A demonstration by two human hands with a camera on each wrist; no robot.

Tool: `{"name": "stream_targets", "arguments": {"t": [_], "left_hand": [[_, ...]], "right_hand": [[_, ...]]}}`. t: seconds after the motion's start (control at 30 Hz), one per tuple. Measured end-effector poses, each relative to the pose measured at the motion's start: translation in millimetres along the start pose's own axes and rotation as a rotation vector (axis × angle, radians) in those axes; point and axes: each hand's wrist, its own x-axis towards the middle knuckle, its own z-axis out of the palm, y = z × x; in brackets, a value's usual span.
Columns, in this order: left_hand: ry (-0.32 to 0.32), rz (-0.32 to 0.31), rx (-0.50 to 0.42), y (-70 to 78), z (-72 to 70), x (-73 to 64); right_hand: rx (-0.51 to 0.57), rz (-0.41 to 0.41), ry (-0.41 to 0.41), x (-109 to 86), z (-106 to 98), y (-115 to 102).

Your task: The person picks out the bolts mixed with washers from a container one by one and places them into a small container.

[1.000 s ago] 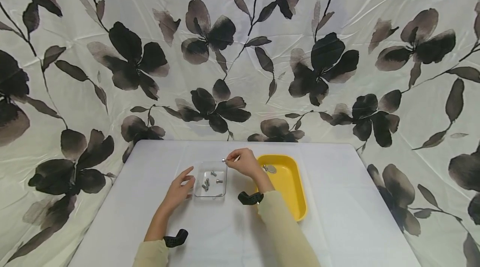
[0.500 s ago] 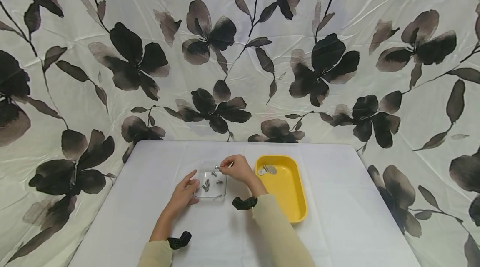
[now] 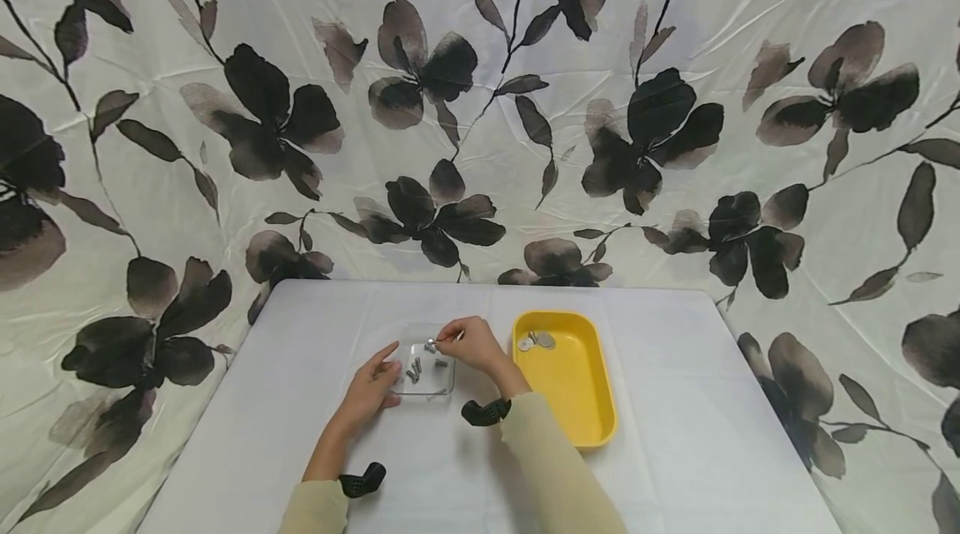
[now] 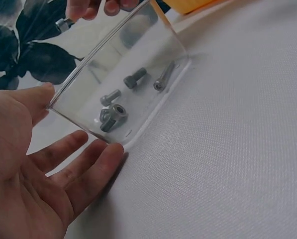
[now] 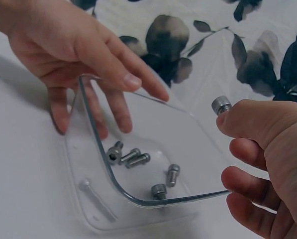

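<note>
A clear plastic box (image 3: pixel 425 392) stands on the white table with several metal socket-head bolts (image 4: pixel 134 78) lying in it. One longer bolt (image 4: pixel 163 76) lies along a side wall. My left hand (image 3: pixel 369 389) rests against the box's left side, fingers spread and fairly straight, fingertips at the rim and lower wall. Over the box's far right part, my right hand (image 3: pixel 471 345) pinches a bolt (image 5: pixel 221 105) between thumb and forefinger, its round head sticking out. The other fingers of that hand are loosely curled beside the rim.
A yellow tray (image 3: pixel 573 392) stands right of the box, behind the right forearm. Several flat round grey and white pieces (image 3: pixel 545 340) lie at its far left corner. A floral cloth (image 3: pixel 480 101) hangs behind the table (image 3: pixel 675 401).
My right hand has moved left and lower, bringing the pinched bolt from beyond the rim to over the box. My left hand has moved right, up to the box's side.
</note>
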Motion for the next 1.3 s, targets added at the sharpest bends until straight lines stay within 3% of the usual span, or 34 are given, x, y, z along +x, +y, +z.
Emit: {"name": "stream_targets", "arguments": {"t": [0.67, 1.03, 1.3], "left_hand": [[0.000, 0.001, 0.015, -3.2, 2.2, -0.3], [0.014, 0.015, -0.009, -0.3, 4.0, -1.2], [0.070, 0.058, 0.073, 8.3, 2.0, 0.2]], "right_hand": [[0.005, -0.001, 0.024, 1.2, 17.0, 12.1], [-0.014, 0.011, 0.030, 1.9, 9.6, 8.8], [-0.022, 0.003, 0.072, -0.5, -7.1, 6.6]]}}
